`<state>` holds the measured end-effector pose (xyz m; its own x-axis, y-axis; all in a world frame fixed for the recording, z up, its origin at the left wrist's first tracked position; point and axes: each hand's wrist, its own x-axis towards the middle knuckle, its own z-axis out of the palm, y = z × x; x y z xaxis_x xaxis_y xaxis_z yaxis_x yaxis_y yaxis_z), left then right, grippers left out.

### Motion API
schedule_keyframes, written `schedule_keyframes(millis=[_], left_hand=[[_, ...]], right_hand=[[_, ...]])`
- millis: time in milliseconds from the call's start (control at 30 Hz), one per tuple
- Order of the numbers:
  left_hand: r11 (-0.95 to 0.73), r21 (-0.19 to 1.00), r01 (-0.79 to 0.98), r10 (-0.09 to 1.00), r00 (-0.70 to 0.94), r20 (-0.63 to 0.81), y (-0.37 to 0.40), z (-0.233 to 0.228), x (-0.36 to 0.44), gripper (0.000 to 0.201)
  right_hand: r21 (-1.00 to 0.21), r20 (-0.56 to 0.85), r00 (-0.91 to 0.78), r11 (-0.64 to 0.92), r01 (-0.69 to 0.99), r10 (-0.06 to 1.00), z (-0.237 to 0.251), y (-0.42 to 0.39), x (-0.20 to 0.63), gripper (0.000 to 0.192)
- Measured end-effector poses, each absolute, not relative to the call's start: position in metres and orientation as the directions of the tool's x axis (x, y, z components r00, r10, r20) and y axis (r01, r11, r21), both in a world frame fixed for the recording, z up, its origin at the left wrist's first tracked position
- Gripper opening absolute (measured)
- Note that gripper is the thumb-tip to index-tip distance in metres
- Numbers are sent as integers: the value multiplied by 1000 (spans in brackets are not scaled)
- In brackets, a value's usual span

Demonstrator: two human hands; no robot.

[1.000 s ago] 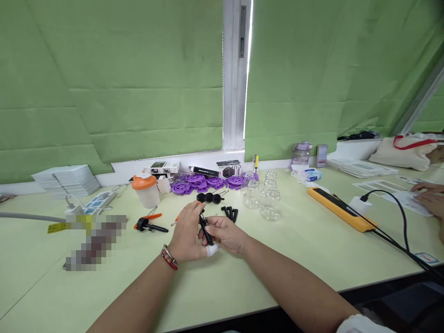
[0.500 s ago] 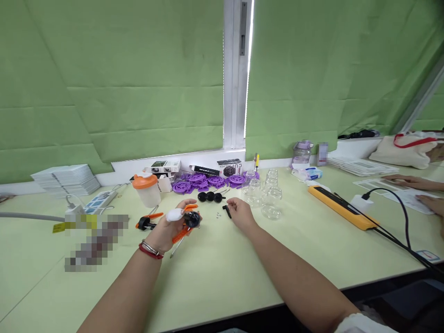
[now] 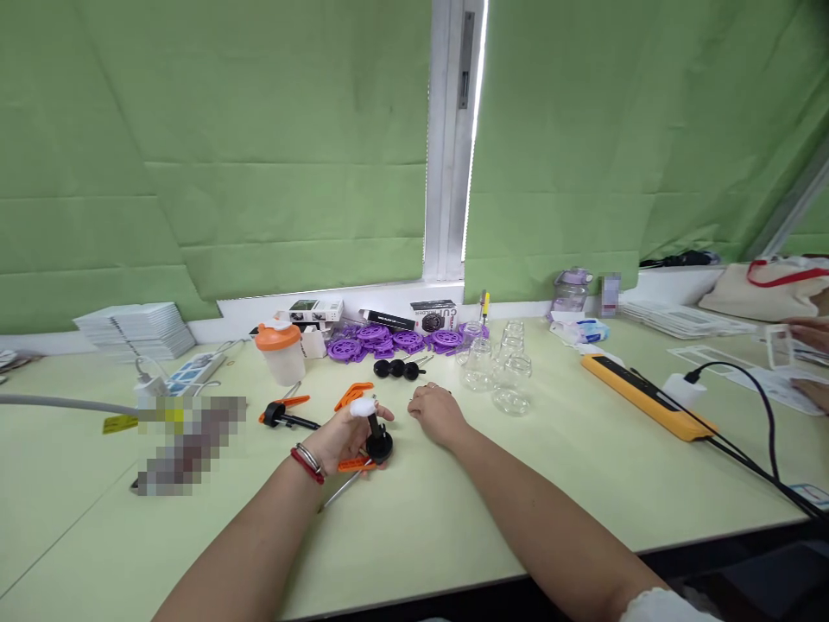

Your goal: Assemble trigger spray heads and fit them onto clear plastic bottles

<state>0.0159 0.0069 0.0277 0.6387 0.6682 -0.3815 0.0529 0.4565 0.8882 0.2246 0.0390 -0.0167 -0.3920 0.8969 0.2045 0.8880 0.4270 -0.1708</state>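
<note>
Lowered since half a second ago, the left hand (image 3: 340, 436) now presses a black-and-orange pump piece (image 3: 376, 442) onto the pale green worktop (image 3: 453, 527), where before it held the piece up off the surface. Its grip is closed around the black stem, with a white-wrapped thumb (image 3: 363, 407) on top and the round black base against the worktop. The right hand (image 3: 439, 415) has drawn back from the small black parts and rests palm-down at 3 o'clock of the piece, fingers loosely curled, grip empty as far as can be seen.

Doing this step well probably means keeping the stem upright and the base flat, and steadying it with the free hand so that the orange handle (image 3: 353, 464) under it does not skid.

At 11 o'clock of the hands lies a second black-and-orange pump (image 3: 285, 416); at 12 o'clock, three black knobs (image 3: 396, 369). Clear glass jars (image 3: 502, 376) stand at 1 o'clock. Farther off are purple discs (image 3: 389, 339), an orange-lidded cup (image 3: 281, 352) and small boxes (image 3: 376, 315) by the sill. A yellow power strip (image 3: 641, 397) runs along at 2 o'clock. Another person's hand (image 3: 809, 333) works at the far right edge. Green blinds (image 3: 259, 147) cover the window behind.
</note>
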Motion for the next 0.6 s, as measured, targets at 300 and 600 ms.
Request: schedule_keyframes(millis=[300,600], left_hand=[[425,902,75,664,651,-368,8,27,16,56],[399,911,105,673,641,-369,10,25,16,52]], right_hand=[[-305,200,-335,384,871,921,-18,33,227,19],[-305,145,-310,341,889,939,-16,31,226,12]])
